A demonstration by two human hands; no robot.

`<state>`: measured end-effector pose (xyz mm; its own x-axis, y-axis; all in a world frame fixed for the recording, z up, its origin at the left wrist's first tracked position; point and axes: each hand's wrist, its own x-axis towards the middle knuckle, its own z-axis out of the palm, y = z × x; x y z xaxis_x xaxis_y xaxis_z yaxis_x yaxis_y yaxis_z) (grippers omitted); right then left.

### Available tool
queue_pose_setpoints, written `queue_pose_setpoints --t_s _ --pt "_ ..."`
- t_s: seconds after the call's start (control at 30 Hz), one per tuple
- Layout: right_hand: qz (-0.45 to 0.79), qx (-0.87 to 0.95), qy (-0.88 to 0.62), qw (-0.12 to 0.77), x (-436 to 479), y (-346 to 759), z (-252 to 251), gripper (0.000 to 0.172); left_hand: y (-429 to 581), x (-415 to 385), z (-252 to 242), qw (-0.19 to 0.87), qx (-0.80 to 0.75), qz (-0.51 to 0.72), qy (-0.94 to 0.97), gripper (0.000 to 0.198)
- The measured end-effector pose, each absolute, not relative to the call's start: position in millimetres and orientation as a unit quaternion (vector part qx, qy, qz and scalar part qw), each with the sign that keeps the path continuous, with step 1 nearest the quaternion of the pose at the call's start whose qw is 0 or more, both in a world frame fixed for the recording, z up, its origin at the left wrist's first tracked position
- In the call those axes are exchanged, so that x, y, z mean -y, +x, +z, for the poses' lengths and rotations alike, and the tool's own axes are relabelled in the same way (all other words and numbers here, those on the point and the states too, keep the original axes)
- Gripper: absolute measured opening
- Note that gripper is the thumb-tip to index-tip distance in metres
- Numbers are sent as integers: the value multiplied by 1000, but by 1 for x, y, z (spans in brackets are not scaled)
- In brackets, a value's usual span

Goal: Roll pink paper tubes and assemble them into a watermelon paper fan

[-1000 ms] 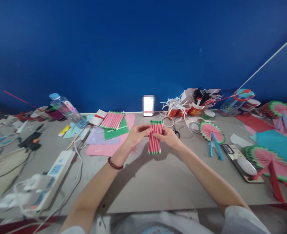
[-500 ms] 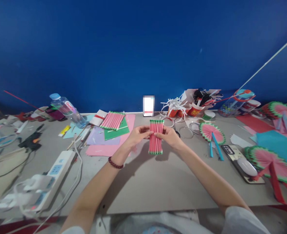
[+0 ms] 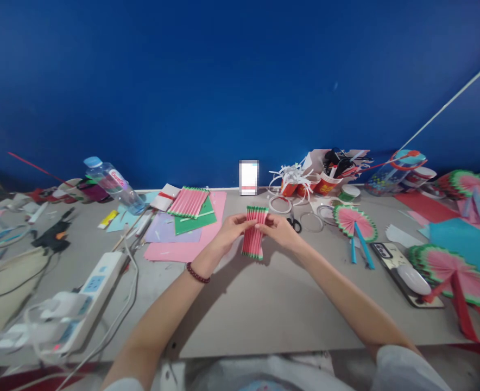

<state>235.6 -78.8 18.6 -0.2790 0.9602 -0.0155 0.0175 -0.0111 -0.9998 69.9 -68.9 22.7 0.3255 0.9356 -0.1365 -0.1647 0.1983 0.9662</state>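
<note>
At the left of the frame, a white power strip lies on the table, with a plastic bottle leaning behind it, higher up. Left of centre, a spare pleated sheet, pink with green ends, rests partly on a green sheet.

Near the centre, the left hand pinches the left side of a pleated paper, its thumb lying across the front and its fingers behind. The pleated paper stands a little right of the frame's middle, its folds running nearly upright and its green-edged ends at top and bottom. It should be very light, fairly stiff along the creases but springy across them, so a loose grip would probably let it spread. Dry paper is unlikely to slip; the thin ends look easiest to crush or tear. The best hold seems to be at mid-height on both outer folds, pressing evenly. The right hand grips the right side there, its thumb in front too.

Farther right are black scissors, then a round pink fan with blue sticks.
</note>
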Motion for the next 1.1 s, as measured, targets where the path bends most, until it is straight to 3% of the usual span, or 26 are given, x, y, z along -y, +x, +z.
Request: queue_pose_setpoints --t_s 0.47,0.8,1.1 --pt "451 563 -441 533 67 251 21 32 61 62 20 730 -364 361 452 35" --pt "346 697 -425 462 66 265 35 14 60 64 24 774 -327 318 439 31" --pt "338 823 -346 298 62 285 44 16 59 65 22 738 -327 252 534 30"
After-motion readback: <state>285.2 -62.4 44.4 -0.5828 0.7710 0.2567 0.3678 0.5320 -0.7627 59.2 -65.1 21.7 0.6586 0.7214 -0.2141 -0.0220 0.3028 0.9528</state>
